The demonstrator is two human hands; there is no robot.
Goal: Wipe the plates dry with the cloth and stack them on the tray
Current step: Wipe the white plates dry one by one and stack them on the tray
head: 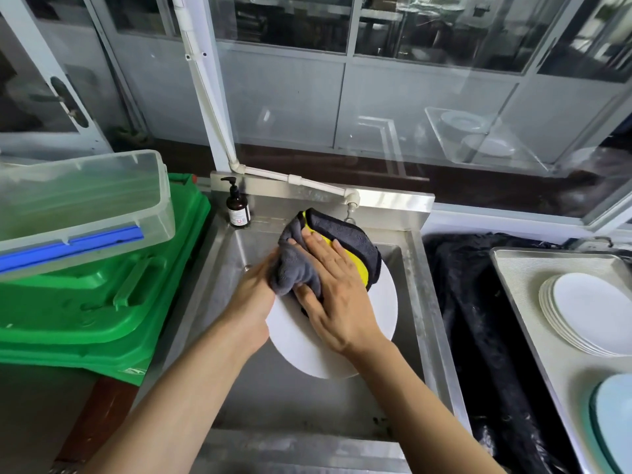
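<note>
hands meet over the sink [415, 302], which serves as the landmark. right hand [337, 295] lies flat with fingers spread, pressing the grey and yellow cloth [345, 248] against the face of a white plate [342, 340]; its grip is not clenched, just a palm laid down on the cloth. left hand [254, 295] has its grip on the plate's left edge, with fingers hidden behind a bunch of cloth, so how tightly it clamps cannot be told. plate is held tilted above the sink basin, cloth covering its upper part.

at the back left corner of the sink stands a brown pump bottle [237, 206]. left of the sink sits a green bin lid [102, 285] with a clear plastic tub [78, 206] on top. right of the sink, past a dark cloth [478, 319], a metal tray [519, 268] carries a stack of white plates [588, 313], and a pale blue plate [615, 415] nearer the camera.
</note>
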